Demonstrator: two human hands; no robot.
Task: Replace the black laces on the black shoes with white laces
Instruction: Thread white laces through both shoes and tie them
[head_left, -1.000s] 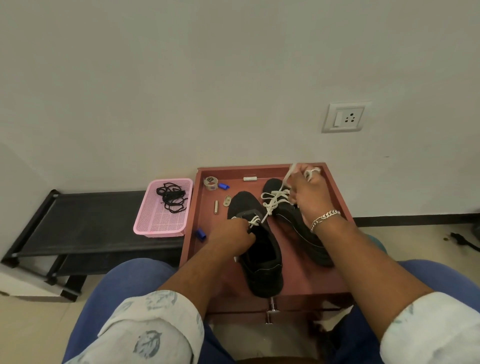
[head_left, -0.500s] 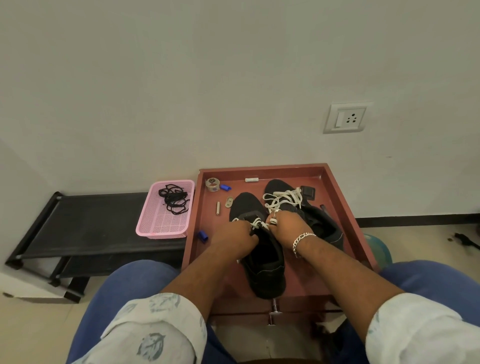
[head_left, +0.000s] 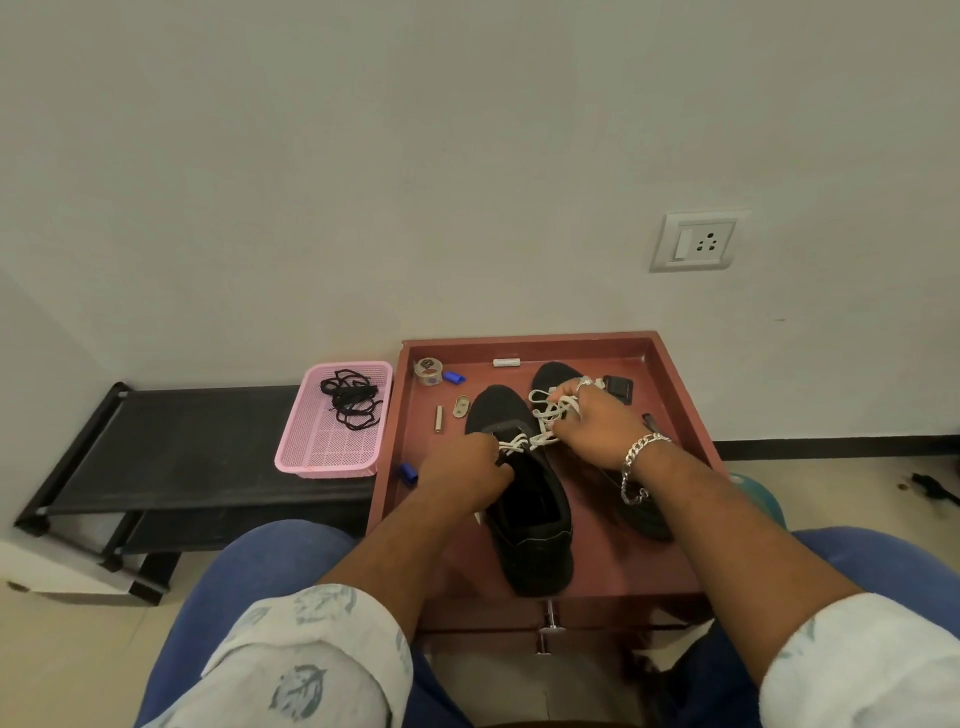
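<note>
Black laces (head_left: 351, 399) lie in the pink basket (head_left: 332, 447), then on the red tabletop (head_left: 670, 561) the left hand (head_left: 465, 470) grips the near shoe (head_left: 530, 519) while the right hand (head_left: 597, 423) pinches its white lace (head_left: 545, 415).

Both hands grip white lace (head_left: 543, 423) over black shoe (head_left: 530, 514).

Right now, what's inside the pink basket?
A tangled bundle of black laces lies in the far part of the pink basket. Whatever lies beneath the tangle is covered.
</note>
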